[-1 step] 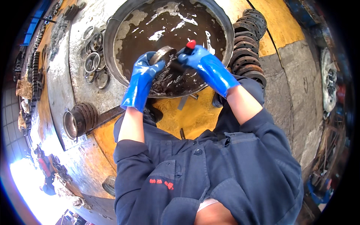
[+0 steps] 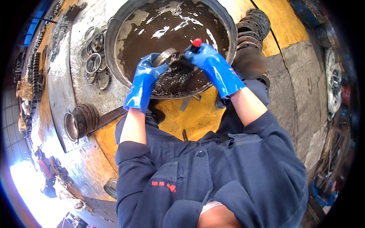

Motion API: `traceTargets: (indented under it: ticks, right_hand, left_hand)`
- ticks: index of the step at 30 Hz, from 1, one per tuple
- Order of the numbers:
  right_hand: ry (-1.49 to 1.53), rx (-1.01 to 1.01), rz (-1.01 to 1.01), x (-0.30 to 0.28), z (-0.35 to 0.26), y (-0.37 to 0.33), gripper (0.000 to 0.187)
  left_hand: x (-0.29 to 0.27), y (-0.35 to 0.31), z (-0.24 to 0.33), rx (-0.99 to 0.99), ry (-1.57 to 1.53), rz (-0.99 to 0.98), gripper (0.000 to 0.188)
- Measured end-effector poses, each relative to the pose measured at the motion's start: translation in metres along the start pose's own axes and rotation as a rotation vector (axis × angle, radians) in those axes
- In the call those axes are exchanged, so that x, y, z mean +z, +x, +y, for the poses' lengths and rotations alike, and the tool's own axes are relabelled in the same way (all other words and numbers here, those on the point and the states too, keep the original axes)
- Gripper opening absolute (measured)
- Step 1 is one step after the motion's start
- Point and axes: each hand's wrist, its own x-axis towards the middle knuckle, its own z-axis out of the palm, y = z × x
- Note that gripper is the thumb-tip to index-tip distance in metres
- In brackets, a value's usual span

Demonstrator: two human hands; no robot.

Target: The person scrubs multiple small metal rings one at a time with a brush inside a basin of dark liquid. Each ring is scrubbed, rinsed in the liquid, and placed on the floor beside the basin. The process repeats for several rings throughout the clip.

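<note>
Over a wide metal tub [image 2: 111, 41] of dark liquid, my left hand [image 2: 148, 68], in a blue rubber glove, is closed around a metal ring [image 2: 165, 57] held up on edge. My right hand [image 2: 203, 56], gloved the same way, grips a tool with a red-tipped black handle [image 2: 196, 43]. The tool's working end is a dark blur between my hands, close to the ring, so its kind cannot be made out. Below the ring the liquid [image 2: 175, 81] is splashed and rippled.
Several loose metal rings [image 2: 93, 63] lie left of the tub. A row of ring-shaped parts [image 2: 78, 121] sits nearer on the left. Right of the tub, dark discs [image 2: 258, 22] stand in a row, partly covered by a brown round blur [image 2: 249, 62]. Another ring [image 2: 110, 187] lies at lower left.
My right hand and the tool have shifted slightly right, away from the ring. The ring has tilted a little. A brown round blur now shows over the discs on the right.
</note>
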Motion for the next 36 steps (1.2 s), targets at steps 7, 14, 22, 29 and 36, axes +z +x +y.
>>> traceTargets:
  ticks: [7,14,22,29,36]
  right_hand:
    - [0.243,-0.195,0.031,-0.019,-0.029,-0.017,0.031]
    - [0.075,-0.277,-0.086,-0.003,-0.023,-0.022,0.033]
    - [0.191,-0.223,-0.069,-0.018,-0.013,-0.005,0.034]
    - [-0.261,-0.231,0.189,0.002,-0.024,-0.018,0.031]
    - [0.082,-0.02,-0.05,0.006,-0.011,-0.004,0.037]
  left_hand:
    - [0.007,0.008,-0.02,-0.026,0.491,-0.111,0.041]
    - [0.004,0.009,-0.032,-0.015,0.31,-0.119,0.043]
    - [0.001,0.011,-0.025,-0.028,0.398,-0.134,0.045]
    - [-0.01,0.009,-0.029,-0.041,0.549,-0.127,0.043]
    - [-0.003,0.015,-0.016,0.322,0.99,0.243,0.038]
